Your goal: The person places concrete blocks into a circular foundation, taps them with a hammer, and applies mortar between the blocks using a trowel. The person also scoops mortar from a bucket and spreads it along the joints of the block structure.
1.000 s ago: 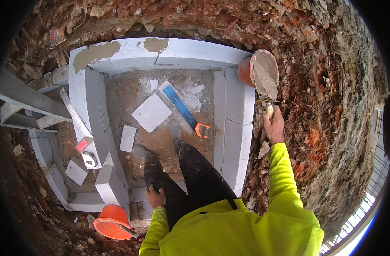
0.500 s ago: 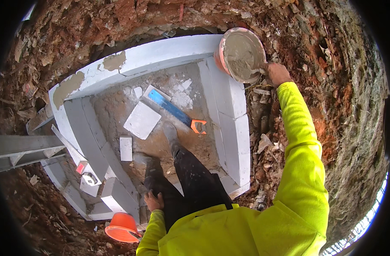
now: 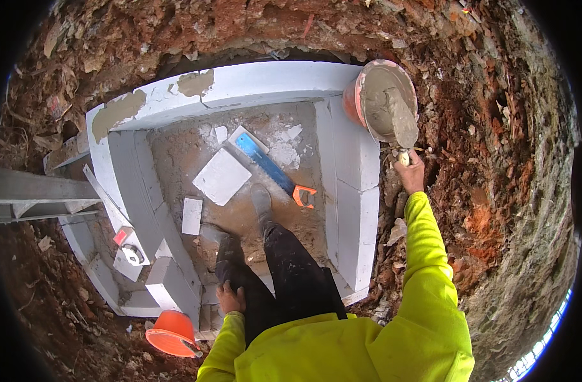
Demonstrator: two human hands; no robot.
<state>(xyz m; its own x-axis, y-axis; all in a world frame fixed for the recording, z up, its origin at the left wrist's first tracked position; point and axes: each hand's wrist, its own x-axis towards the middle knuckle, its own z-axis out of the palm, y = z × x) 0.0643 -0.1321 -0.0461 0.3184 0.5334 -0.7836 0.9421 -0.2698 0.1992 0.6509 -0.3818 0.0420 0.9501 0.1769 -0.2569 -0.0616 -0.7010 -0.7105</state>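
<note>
Off to the right, my right hand (image 3: 412,174) is closed round the handle of a trowel (image 3: 404,156). Its blade carries a thick heap of grey mortar (image 3: 403,124) and is over the near rim of a bucket (image 3: 353,103) filled with the same mortar. That bucket stands at the far right corner of a low wall of white blocks (image 3: 265,75). My left hand (image 3: 230,298) lies on my left thigh with its fingers apart, holding nothing. Two patches of mortar (image 3: 119,114) are spread on the top of the far wall.
Inside the walls lie a handsaw (image 3: 265,164) with an orange handle, a square white block (image 3: 221,177) and a smaller block piece (image 3: 191,215). At left are a tape measure (image 3: 133,254), a grey metal beam (image 3: 42,191) and an orange bucket (image 3: 171,333). Rocky red soil (image 3: 488,210) surrounds the walls.
My right hand has drawn the trowel back toward me, and its blade has come up out of the bucket's mortar with a load. The left hand stays on my thigh. The view has shifted slightly.
</note>
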